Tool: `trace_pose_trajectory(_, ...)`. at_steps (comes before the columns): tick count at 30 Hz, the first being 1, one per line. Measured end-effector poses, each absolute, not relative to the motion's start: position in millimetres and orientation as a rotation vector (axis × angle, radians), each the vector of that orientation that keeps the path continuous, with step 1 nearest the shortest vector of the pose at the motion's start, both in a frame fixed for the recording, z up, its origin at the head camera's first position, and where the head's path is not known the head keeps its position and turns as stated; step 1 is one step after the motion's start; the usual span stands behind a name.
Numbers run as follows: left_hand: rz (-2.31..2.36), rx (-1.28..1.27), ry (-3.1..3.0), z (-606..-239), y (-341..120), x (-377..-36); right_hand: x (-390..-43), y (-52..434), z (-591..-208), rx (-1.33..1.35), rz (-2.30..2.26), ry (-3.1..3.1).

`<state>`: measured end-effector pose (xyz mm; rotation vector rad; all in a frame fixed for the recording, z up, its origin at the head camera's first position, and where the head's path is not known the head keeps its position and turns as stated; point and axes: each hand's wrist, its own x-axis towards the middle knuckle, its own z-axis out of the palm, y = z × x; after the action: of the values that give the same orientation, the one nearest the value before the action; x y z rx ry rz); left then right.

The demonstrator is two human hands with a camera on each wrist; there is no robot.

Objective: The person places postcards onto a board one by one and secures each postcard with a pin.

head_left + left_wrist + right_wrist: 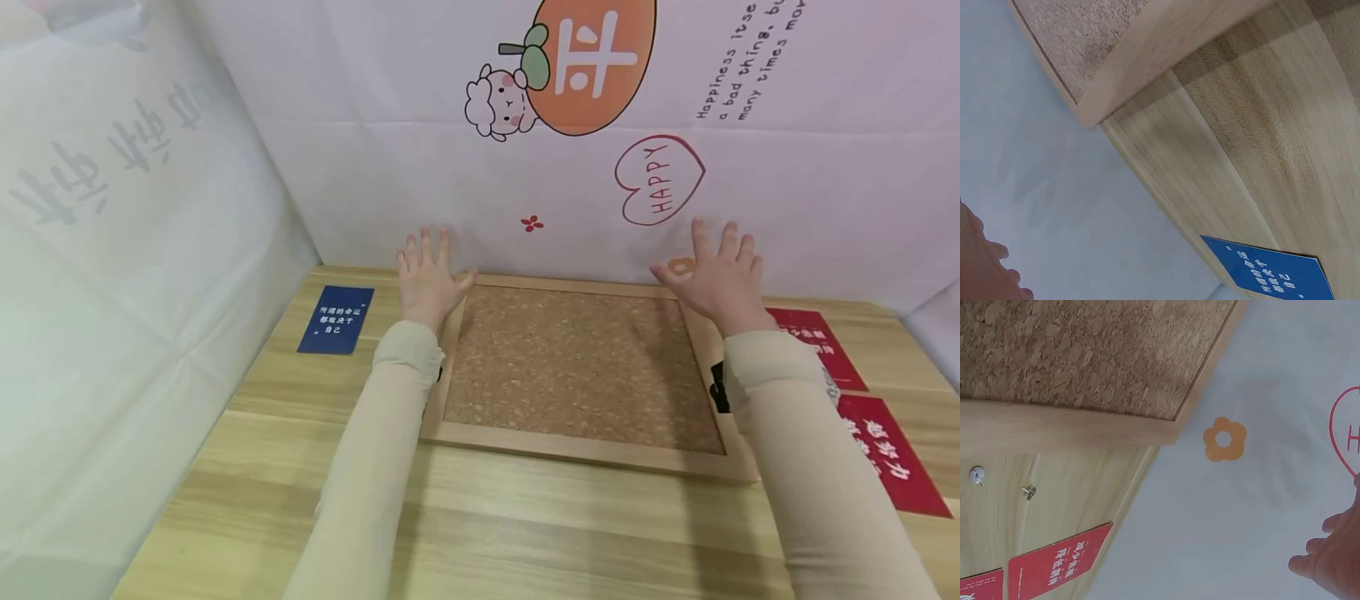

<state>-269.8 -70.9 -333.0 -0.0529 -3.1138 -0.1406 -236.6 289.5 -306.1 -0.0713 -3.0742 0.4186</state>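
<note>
Your left hand (426, 279) and right hand (722, 275) were spread wide, fingers straight, at the two far corners of the cork board (577, 367); neither gripped it, and whether they touched the frame could not be told. The board lay flat on the tabletop (525, 525), its far edge against the printed backdrop (420, 167). Risk, as judged: a push from the corners could slide the board into the two loose pushpins (977, 475) beside its right edge and scatter them. Count: one board, one blue card (335, 319), two red cards (816, 346), two pins.
</note>
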Motion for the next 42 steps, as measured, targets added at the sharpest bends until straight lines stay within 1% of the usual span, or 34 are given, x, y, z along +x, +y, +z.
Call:
trace_pose_trajectory(13,-0.202,-0.088,-3.08,-333.7,-77.3,-271.3,-237.5,294.1,-298.7,-0.029,0.4,-3.114)
trace_pose_trajectory(19,-0.231,-0.148,-3.037,-336.5,-77.9,-270.6,-235.3,303.8,-293.7,0.003,0.389,-3.102)
trace_pose_trajectory(25,-0.282,-0.218,-3.007,-342.1,-79.2,-266.2,-227.7,321.8,-291.4,-0.056,0.462,-3.148)
trace_pose_trajectory(32,-0.281,-0.283,-3.028,-354.6,-83.5,-262.7,-217.9,354.2,-298.0,-0.084,0.504,-3.148)
trace_pose_trajectory(37,-0.268,-0.377,-3.061,-365.5,-88.3,-262.2,-207.0,375.3,-300.9,-0.121,0.52,-3.149)
trace_pose_trajectory(42,-0.308,-0.42,-3.102,-374.1,-92.5,-262.0,-194.3,393.5,-303.9,-0.206,0.545,-3.175)
